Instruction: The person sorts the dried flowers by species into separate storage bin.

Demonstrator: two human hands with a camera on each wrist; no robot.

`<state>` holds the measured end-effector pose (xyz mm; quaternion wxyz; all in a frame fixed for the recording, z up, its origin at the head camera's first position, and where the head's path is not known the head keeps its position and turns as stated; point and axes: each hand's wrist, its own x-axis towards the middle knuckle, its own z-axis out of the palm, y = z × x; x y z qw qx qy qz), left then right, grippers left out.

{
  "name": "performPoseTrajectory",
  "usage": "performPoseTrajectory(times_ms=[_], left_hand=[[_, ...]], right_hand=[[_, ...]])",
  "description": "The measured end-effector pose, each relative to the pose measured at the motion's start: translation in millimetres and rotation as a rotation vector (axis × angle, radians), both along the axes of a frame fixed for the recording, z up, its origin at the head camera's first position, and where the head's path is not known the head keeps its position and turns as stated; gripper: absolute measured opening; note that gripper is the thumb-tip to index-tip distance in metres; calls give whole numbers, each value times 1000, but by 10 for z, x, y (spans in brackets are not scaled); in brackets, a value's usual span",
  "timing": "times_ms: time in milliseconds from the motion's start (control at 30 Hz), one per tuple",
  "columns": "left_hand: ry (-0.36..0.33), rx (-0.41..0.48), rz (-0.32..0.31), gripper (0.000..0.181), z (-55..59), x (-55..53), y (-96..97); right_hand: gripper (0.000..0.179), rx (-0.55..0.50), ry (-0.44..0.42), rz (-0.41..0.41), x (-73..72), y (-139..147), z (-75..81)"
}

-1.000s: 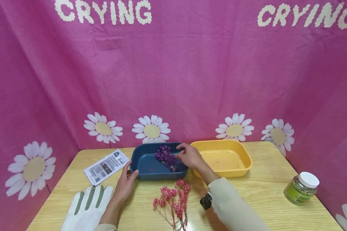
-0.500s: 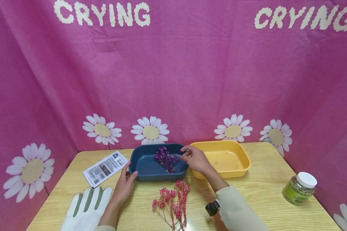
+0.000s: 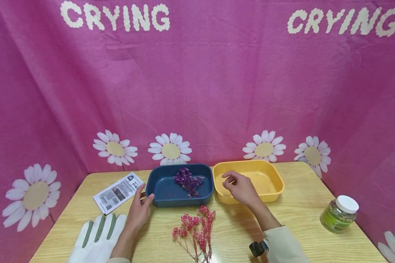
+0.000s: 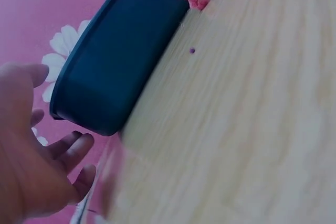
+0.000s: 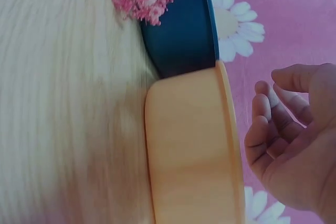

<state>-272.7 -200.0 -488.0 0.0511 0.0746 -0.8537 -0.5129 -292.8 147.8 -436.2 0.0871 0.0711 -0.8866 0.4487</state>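
Purple dried flowers point(image 3: 188, 181) lie in the right half of the dark blue plastic basin point(image 3: 180, 202). At that basin's left end is my left hand point(image 3: 140, 208), thumb and fingers spread around the near corner; the left wrist view shows the fingers loose beside the wall. My right hand point(image 3: 241, 186) hovers over the yellow plastic basin point(image 3: 272, 197), its fingers loosely bent and nothing in them. The right wrist view shows the thumb apart from the fingertips. Pink dried flowers point(image 3: 197, 228) lie on the table in front of the blue basin.
A printed white packet point(image 3: 117, 193) lies at the back left, with a white and green glove point(image 3: 97, 237) in front of it. A clear jar with a white lid point(image 3: 339, 214) stands at the right. Behind the wooden table point(image 3: 303, 219) hangs a pink curtain point(image 3: 197, 84).
My right hand has moved from the blue basin's right end rightward over the yellow basin. The left hand has stayed at the blue basin's left end.
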Motion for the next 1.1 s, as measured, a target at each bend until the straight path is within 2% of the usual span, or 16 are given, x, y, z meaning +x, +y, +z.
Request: performPoseTrajectory(times_ms=[167,367,500,633,900,1100], left_hand=[[80,3,33,59,42,-3,8],[113,21,32,58,137,36,30],[150,30,58,60,209,67,41],[177,29,79,61,259,89,68],[241,54,52,57,365,166,186],[255,23,14,56,417,221,286]], right_hand=[[19,7,19,-8,66,155,-43],[16,73,104,-30,145,345,-94],[15,115,152,-63,194,462,-110],[16,115,171,-107,235,575,-146],[16,118,254,-260,282,891,-209],[17,151,274,-319,271,1075,-255]])
